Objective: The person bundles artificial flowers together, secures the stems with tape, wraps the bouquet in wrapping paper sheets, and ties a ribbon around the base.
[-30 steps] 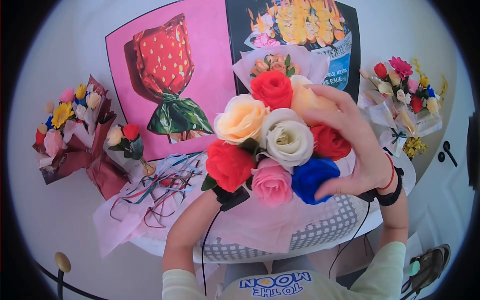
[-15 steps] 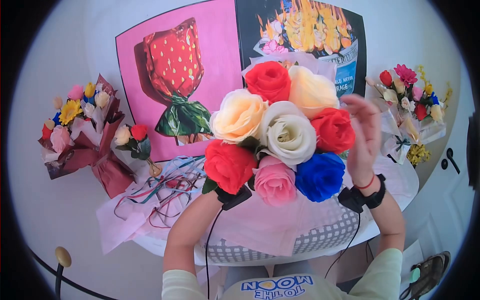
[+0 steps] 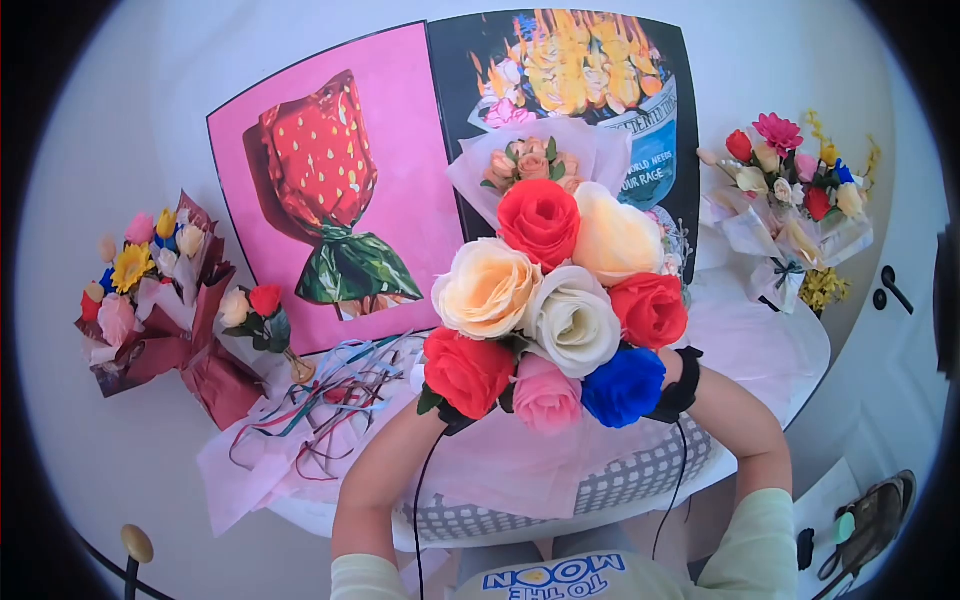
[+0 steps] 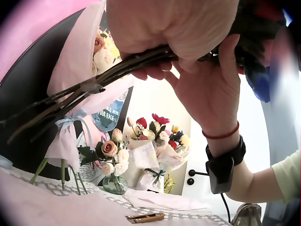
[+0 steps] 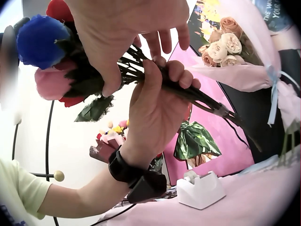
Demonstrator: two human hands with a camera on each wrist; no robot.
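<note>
Your left hand point(image 5: 157, 110) is gripping the stems point(image 5: 200, 97), ideally bunching them snugly (leaves point(image 5: 95, 108) free beyond its thumb); your right hand point(image 5: 134, 28) is hanging alongside, fingers fairly straight, clasping nothing.

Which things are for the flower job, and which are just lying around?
For the job:
- mixed-colour roses
- their stems, held in the left grip
- maybe the ribbons and white tape dispenser, both waiting on the table

Just around, I think:
- burgundy-wrapped bouquet
- candy poster
- door handle
</note>
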